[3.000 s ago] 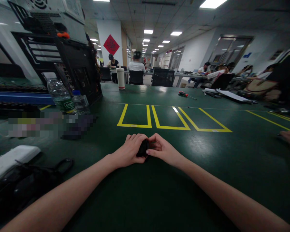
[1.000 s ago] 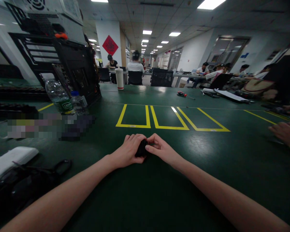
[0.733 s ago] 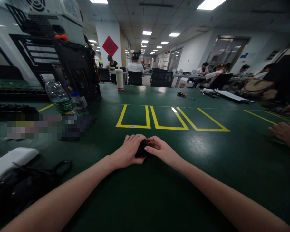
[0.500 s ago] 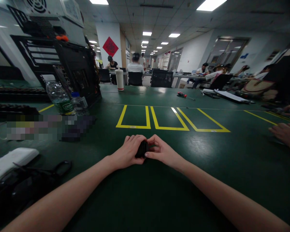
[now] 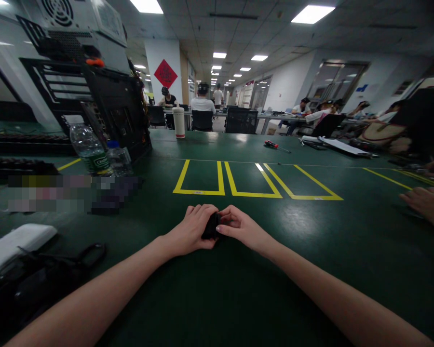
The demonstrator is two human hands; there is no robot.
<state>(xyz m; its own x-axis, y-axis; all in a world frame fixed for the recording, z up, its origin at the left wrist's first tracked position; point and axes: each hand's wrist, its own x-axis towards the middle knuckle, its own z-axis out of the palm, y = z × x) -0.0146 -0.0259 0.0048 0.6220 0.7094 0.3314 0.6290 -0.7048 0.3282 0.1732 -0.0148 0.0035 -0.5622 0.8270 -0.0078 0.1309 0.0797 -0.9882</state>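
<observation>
A small black object [image 5: 210, 227], blocky in outline, is held between my two hands just above or on the green table [image 5: 224, 289]. My left hand [image 5: 195, 229] wraps it from the left, fingers over the top and thumb below. My right hand [image 5: 237, 225] pinches at its right side with thumb and fingertips. Most of the object is covered by my fingers, so its kind does not show. Beyond my hands lie yellow tape outlines [image 5: 198, 193] on the tabletop.
At left stand an open computer case [image 5: 112, 106], a large water bottle [image 5: 88, 147], a smaller bottle [image 5: 117, 159], a white power strip [image 5: 21, 246] and black cables [image 5: 58, 272]. Farther back are a white tumbler [image 5: 179, 123] and a red screwdriver [image 5: 271, 144]. Another person's hand [image 5: 427, 205] rests at right.
Both hands stay on the black object, with the right thumb and fingers shifted slightly against it. The whole view has tilted up a little.
</observation>
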